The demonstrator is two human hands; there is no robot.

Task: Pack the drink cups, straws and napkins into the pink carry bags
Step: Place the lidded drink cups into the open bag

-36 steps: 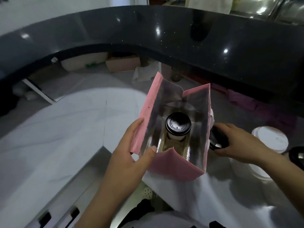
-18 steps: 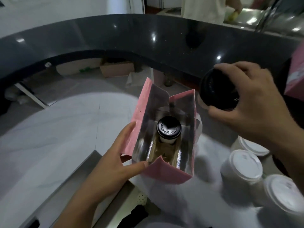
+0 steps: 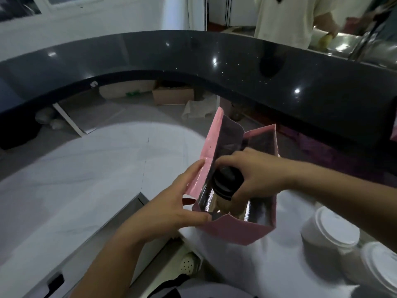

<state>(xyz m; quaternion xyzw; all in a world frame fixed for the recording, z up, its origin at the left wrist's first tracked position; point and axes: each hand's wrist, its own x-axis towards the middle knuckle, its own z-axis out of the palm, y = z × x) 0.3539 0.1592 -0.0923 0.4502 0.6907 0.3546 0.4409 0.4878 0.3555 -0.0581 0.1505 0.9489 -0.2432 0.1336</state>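
A pink carry bag (image 3: 232, 231) with a silver lining stands open on the white counter. My left hand (image 3: 171, 203) pinches its near-left rim and holds the mouth apart. My right hand (image 3: 255, 177) grips a cup with a black lid (image 3: 225, 182) from above and has it inside the bag's mouth. The cup that stood in the bag a moment ago is hidden under my right hand. No straws or napkins show.
Two white-lidded cups (image 3: 335, 229) (image 3: 380, 267) stand on the white counter (image 3: 96, 179) to the right of the bag. A raised dark curved countertop (image 3: 236, 69) runs behind. A person in a pale shirt (image 3: 285, 18) stands beyond it. Boxes lie on the floor below.
My right hand has carried the black-lidded cup from up at the right down into the bag's mouth. My left hand has kept its hold on the bag's rim.
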